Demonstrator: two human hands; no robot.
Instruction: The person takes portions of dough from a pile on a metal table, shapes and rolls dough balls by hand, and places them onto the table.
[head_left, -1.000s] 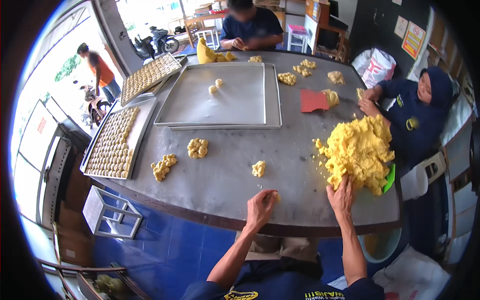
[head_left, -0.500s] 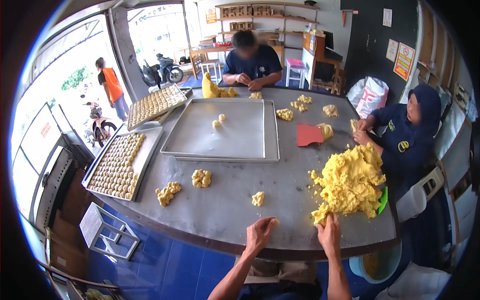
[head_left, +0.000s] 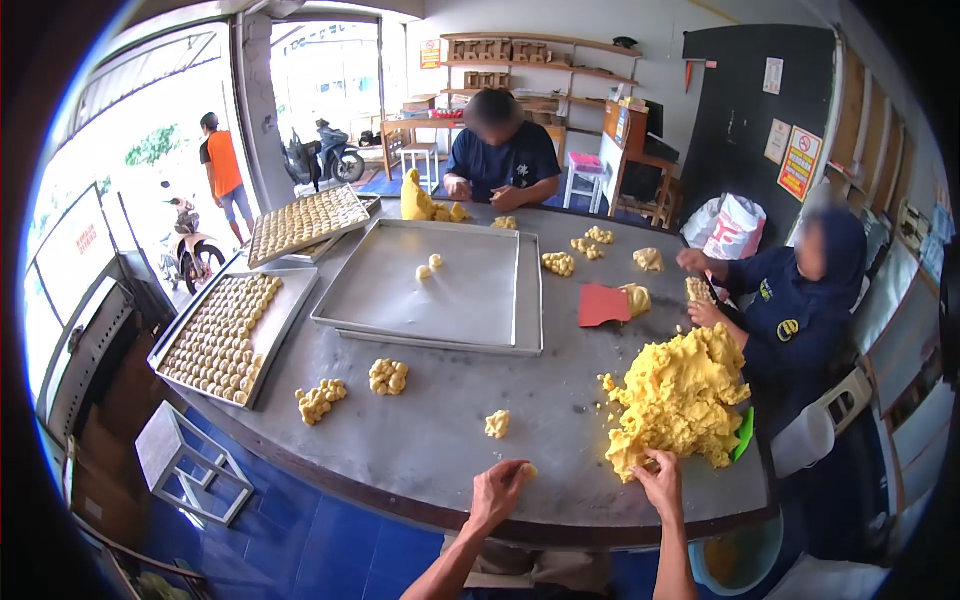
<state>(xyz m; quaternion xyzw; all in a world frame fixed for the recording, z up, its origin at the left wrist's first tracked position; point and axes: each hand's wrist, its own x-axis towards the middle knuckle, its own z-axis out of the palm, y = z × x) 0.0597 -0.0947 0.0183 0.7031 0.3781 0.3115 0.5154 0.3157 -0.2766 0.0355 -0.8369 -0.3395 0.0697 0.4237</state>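
My left hand (head_left: 498, 497) is above the table's near edge, its fingers pinched on a small piece of pale yellow dough (head_left: 531, 470). My right hand (head_left: 660, 485) grips the near edge of a large crumbly mound of yellow dough (head_left: 682, 395), its fingertips partly hidden against it. A small cluster of dough balls (head_left: 497, 424) lies on the metal table just beyond my left hand. Farther left sit two more clusters, a rounded one (head_left: 388, 377) and a longer one (head_left: 320, 401).
A large tray (head_left: 420, 290) holds two balls; a tray of rounds (head_left: 222, 338) stands left. A red scraper (head_left: 604, 305) lies mid-table and a green piece (head_left: 744, 435) beside the mound. One co-worker (head_left: 505, 150) sits opposite, another (head_left: 800, 290) at right with dough. A stool (head_left: 190, 465) stands left.
The view has shifted slightly, so the table sits a little lower and further left. My right fingers have moved on the mound's edge. The co-worker at right has raised one hand from the dough.
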